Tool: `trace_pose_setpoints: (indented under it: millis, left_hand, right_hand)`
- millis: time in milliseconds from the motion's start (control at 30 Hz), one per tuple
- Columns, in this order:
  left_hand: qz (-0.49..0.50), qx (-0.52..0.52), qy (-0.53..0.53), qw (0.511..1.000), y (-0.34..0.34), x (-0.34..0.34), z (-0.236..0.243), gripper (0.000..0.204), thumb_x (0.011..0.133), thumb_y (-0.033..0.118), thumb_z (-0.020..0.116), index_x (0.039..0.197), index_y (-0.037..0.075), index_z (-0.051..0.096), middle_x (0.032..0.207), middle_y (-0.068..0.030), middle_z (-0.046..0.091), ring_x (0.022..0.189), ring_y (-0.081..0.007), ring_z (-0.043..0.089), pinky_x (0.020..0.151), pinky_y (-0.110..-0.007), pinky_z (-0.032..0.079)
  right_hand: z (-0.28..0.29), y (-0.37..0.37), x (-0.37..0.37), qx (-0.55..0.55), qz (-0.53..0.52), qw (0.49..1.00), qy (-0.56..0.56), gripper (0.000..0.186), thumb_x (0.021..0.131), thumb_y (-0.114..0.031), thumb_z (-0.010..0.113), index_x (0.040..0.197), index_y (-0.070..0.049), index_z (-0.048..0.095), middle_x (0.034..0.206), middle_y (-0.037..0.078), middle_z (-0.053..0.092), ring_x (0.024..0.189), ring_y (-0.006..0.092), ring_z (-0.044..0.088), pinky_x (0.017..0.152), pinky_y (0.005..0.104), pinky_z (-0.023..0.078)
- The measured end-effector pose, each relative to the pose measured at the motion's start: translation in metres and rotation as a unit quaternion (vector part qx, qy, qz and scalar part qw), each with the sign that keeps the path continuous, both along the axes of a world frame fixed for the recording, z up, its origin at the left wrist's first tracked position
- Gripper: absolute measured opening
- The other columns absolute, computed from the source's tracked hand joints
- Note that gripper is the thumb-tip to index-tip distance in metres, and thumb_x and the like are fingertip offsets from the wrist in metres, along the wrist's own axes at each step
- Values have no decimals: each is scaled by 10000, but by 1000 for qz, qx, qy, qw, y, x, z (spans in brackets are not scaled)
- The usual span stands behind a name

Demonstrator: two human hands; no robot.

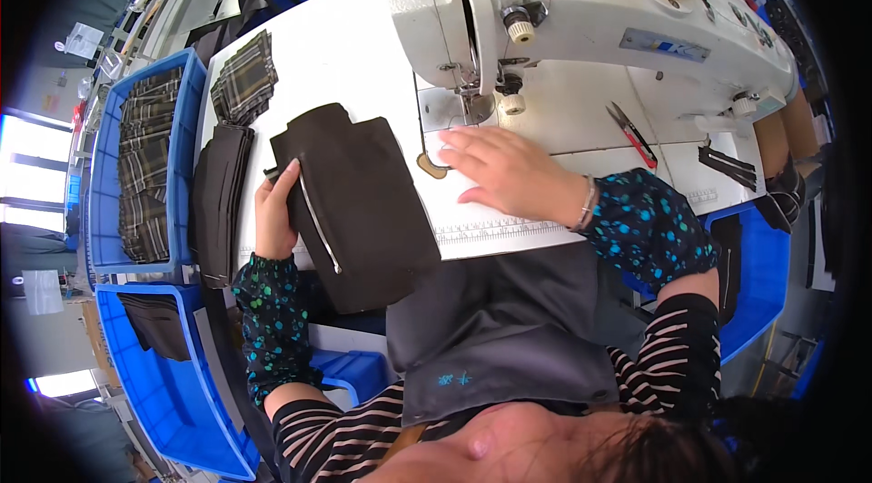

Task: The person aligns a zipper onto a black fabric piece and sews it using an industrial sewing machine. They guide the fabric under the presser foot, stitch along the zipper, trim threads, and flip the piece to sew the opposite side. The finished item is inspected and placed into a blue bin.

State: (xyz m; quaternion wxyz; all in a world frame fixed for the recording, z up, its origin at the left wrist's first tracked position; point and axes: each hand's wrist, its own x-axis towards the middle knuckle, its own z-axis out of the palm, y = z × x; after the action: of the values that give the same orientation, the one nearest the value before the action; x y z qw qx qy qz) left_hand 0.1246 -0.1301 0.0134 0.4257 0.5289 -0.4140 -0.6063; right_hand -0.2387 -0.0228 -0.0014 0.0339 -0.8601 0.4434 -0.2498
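Observation:
My left hand [277, 211] grips a dark brown fabric piece [363, 202] by its left side, the thumb beside a long light zipper strip [313, 220] on it. My right hand [500, 174] lies palm down on the white sewing table [336, 56], fingers apart and holding nothing that I can see, just below the needle and presser foot of the white sewing machine [590, 11]. A small curved tan piece [430, 168] lies beside its fingertips. Red-handled snips [636, 140] rest to the right, on the machine bed.
Plaid pieces [242, 74] and dark stacked pieces [222, 211] lie at left, beside blue bins [191, 74] of plaid fabric and a lower blue bin [182, 401]. Another blue bin [763, 283] is at right. Small dark strips [727, 165] lie near the table's right end. A ruler strip [495, 231] edges the table front.

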Motion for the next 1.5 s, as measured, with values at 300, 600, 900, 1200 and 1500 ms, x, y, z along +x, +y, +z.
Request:
trace_pose_setpoints:
  millis: [300, 600, 900, 1200, 1500]
  left_hand:
    - [63, -51, -85, 993, 44, 54, -6, 315, 1047, 164, 669, 1304, -4, 600, 1144, -60, 735, 912, -134, 719, 771, -281, 571]
    - [-2, 37, -33, 999, 99, -33, 4, 274, 1046, 86, 636, 1297, 21, 549, 991, -44, 721, 716, -112, 718, 509, -225, 593]
    - [-439, 273, 22, 856, 130, -71, 39, 407, 1127, 355, 530, 1263, -10, 647, 1078, -114, 785, 568, -51, 600, 482, -183, 412]
    - [-384, -550, -307, 675, 73, -112, 40, 365, 821, 93, 827, 1176, 55, 751, 1235, -97, 753, 1164, -301, 697, 940, -404, 580]
    - [-318, -533, -557, 552, 69, -147, 0, 607, 902, 408, 742, 1455, 182, 631, 1470, -126, 606, 1187, -297, 648, 938, -382, 570]
  right_hand:
    - [22, 1, -74, 35, -249, 952, 177, 562, 833, -397, 801, 1219, -12, 664, 1186, 102, 697, 989, 276, 669, 910, 425, 513]
    - [50, 52, 16, -12, 11, 999, 49, 641, 861, -398, 760, 1368, -24, 639, 1254, 160, 703, 1080, 322, 695, 938, 419, 544]
    - [28, 29, -4, 47, -78, 982, 163, 675, 903, -559, 691, 1312, -21, 692, 1376, 190, 665, 1242, 338, 616, 1038, 484, 472]
    - [15, -17, -66, 53, -39, 991, 115, 683, 861, -528, 753, 1318, -28, 665, 1378, 139, 645, 1391, 347, 538, 1156, 492, 428]
    - [44, 22, -50, -98, -98, 985, 99, 374, 795, -449, 808, 749, -130, 617, 791, 24, 571, 744, 219, 595, 599, 360, 473]
